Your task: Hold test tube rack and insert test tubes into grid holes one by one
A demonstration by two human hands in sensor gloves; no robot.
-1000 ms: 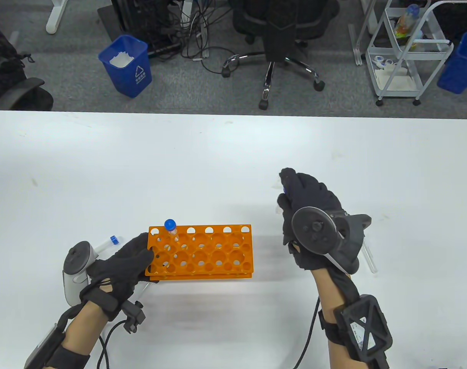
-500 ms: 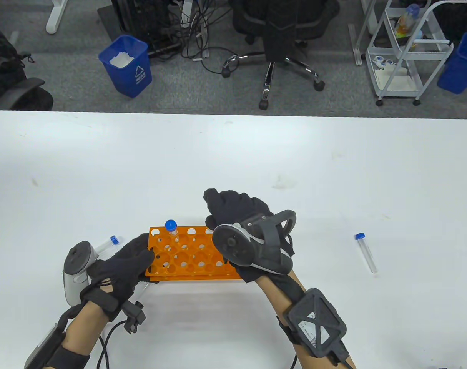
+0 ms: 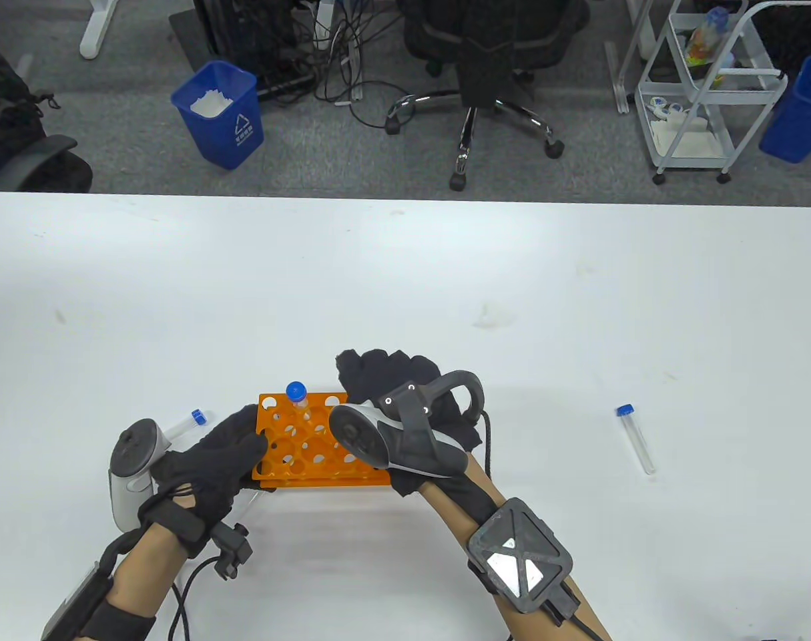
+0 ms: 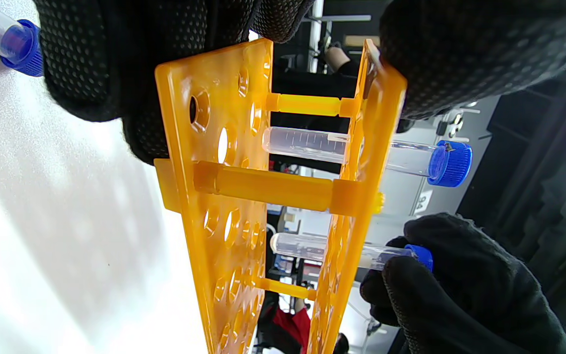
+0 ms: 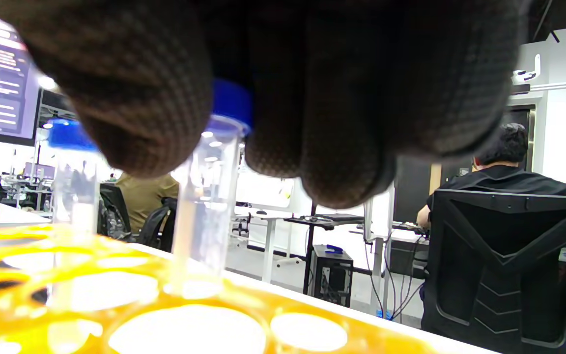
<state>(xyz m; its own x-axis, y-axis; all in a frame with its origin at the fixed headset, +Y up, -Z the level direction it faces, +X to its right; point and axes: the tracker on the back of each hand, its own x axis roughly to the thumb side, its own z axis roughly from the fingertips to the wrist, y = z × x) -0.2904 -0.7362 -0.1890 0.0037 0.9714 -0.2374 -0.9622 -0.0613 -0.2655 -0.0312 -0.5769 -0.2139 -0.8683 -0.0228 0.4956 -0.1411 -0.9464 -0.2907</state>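
Table view: left hand (image 3: 211, 461) grips the orange test tube rack (image 3: 298, 441) at its left end. Left wrist view: right hand (image 4: 460, 290) pinches a blue-capped test tube (image 4: 342, 251), partly inserted. Right wrist view: fingers (image 5: 135, 118) closed around that tube's cap.

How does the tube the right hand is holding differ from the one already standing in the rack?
The held tube is gripped at its cap by the right hand and only partly through the rack; the seated tube stands free, untouched. In the left wrist view the seated tube reaches nearer the lower plate. Both are clear with blue caps, upright in neighbouring holes.
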